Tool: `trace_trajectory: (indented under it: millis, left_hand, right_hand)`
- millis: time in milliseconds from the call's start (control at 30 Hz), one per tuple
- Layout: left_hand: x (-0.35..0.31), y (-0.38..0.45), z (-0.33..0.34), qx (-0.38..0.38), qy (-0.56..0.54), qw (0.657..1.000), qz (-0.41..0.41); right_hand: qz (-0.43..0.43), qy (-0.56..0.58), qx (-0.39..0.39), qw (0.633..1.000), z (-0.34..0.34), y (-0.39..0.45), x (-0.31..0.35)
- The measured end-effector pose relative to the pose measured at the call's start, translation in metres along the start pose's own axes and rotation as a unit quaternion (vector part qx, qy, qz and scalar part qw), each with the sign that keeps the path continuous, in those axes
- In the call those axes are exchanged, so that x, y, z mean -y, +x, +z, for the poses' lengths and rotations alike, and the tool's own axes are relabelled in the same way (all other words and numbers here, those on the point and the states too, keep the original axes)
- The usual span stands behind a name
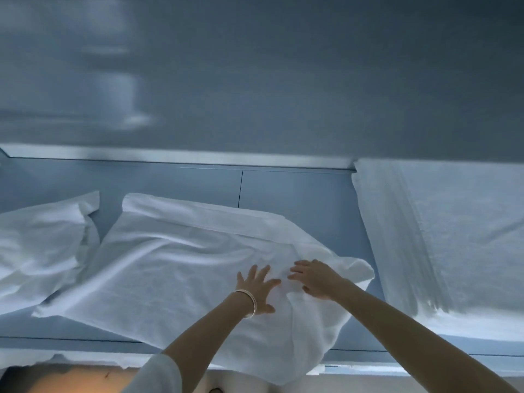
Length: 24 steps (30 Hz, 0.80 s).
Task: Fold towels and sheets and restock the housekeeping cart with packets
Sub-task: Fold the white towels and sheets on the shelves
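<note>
Item: rumpled white cotton sheet, lying on the grey-blue bench, near edge overhanging. We are pressing our left hand and right hand flat on it, fingers spread, gripping nothing.

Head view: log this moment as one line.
left hand: flat on crumpled white cloth sheet | right hand: flat on sheet | surface: grey-blue table | step: smoothing

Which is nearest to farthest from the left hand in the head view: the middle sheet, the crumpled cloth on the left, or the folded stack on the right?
1. Middle sheet, under the left hand.
2. Folded stack, right.
3. Crumpled cloth, far left.
</note>
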<state>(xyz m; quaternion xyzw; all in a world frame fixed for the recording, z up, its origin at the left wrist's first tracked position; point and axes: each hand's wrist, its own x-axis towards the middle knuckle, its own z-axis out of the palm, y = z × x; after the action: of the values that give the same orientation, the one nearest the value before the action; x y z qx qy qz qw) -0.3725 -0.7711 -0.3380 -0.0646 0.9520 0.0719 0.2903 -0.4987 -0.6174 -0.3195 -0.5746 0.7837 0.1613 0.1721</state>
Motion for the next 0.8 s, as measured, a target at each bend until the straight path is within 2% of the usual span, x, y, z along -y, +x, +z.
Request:
trace_trajectory:
  millis: [100, 167, 233, 300, 367, 433, 533, 633, 733, 800]
  left_hand:
    - [-0.001, -0.010, 0.012, 0.026, -0.017, 0.999, -0.038]
    - [-0.002, -0.016, 0.018, 0.031, -0.020, 0.998, -0.057]
    - [-0.002, -0.020, 0.022, 0.029, -0.024, 0.997, -0.072]
    - [-0.002, -0.023, 0.024, 0.024, -0.032, 0.996, -0.082]
    - [-0.003, -0.024, 0.025, 0.023, -0.038, 0.995, -0.090]
    - [-0.004, -0.023, 0.025, 0.023, -0.039, 0.995, -0.093]
    - [-0.004, -0.020, 0.024, 0.023, -0.041, 0.995, -0.093]
    - [-0.004, -0.016, 0.024, 0.022, -0.046, 0.994, -0.097]
    - [-0.007, -0.009, 0.022, 0.017, -0.055, 0.992, -0.109]
    - [-0.011, -0.004, 0.017, 0.008, -0.062, 0.991, -0.120]
  right_hand:
    - [0.070, -0.039, 0.036, 0.996, -0.001, 0.006, -0.012]
    - [0.152, -0.052, 0.042, 0.986, -0.002, 0.010, -0.029]
    - [0.250, -0.091, 0.037, 0.963, -0.011, 0.013, -0.045]
    - [0.307, -0.147, 0.041, 0.939, -0.028, 0.015, -0.050]
    - [0.293, -0.148, 0.014, 0.944, -0.038, 0.020, -0.048]
    - [0.210, -0.106, -0.008, 0.972, -0.037, 0.026, -0.036]
    - [0.134, 0.003, 0.029, 0.991, -0.027, 0.026, -0.007]
    - [0.111, 0.140, 0.070, 0.982, -0.018, 0.018, 0.013]
    - [0.109, 0.190, 0.066, 0.973, -0.012, 0.008, 0.018]
    - [0.140, 0.237, 0.084, 0.958, -0.013, 0.000, 0.015]
